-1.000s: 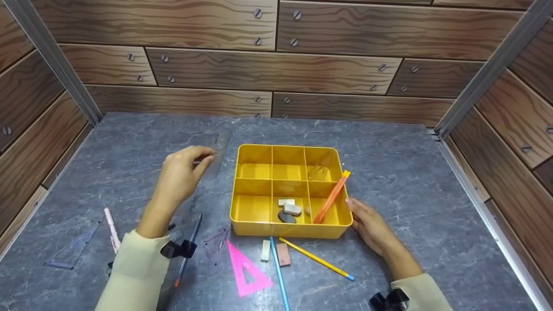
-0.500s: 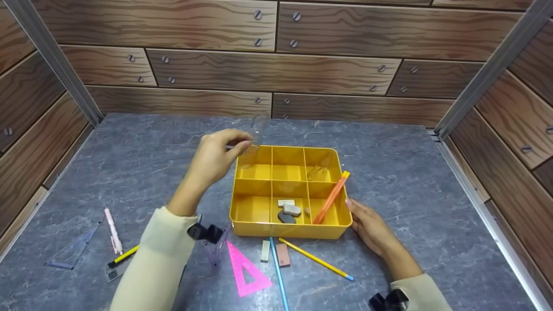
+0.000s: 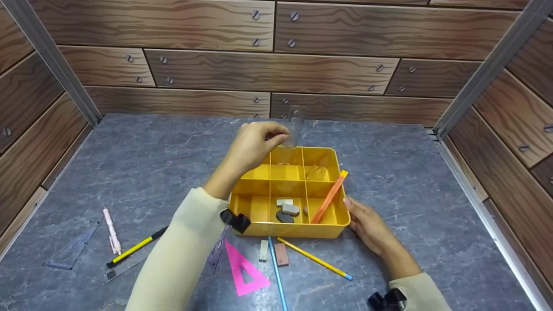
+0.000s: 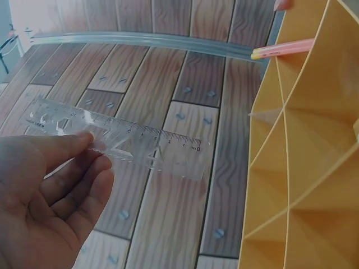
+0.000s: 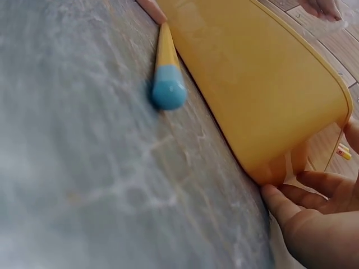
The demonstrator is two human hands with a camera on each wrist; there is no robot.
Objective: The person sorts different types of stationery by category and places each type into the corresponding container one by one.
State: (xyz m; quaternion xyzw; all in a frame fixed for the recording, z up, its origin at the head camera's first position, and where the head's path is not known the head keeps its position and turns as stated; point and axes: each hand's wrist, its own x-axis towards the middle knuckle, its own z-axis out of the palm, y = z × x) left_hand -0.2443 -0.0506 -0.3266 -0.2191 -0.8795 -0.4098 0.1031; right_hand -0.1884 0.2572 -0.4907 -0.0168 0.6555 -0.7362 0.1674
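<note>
A clear plastic ruler (image 4: 168, 145) with printed marks is pinched between the thumb and fingers of my left hand (image 3: 255, 144). That hand is over the back row of the yellow divided box (image 3: 293, 230), and the ruler overlaps the back middle compartment in the head view. My right hand (image 3: 371, 226) touches the box's right side wall from outside, fingers near the front corner. Orange pencils (image 3: 329, 198) lean in the front right compartment. White, grey and dark erasers (image 3: 290, 209) lie in the front middle one. A transparent piece (image 3: 317, 171) sits in the back right.
Before the box lie a pink set square (image 3: 235, 263), a blue pencil (image 3: 277, 272), a yellow pencil (image 3: 315, 258) and erasers (image 3: 281, 255). To the left are a pink pen (image 3: 111, 231), a yellow-black pencil (image 3: 136, 248), another ruler (image 3: 125, 268) and a clear set square (image 3: 73, 250).
My left hand has moved right with the clear ruler, from the table left of the box to above its back middle compartment. My right hand has stayed at the box's side.
</note>
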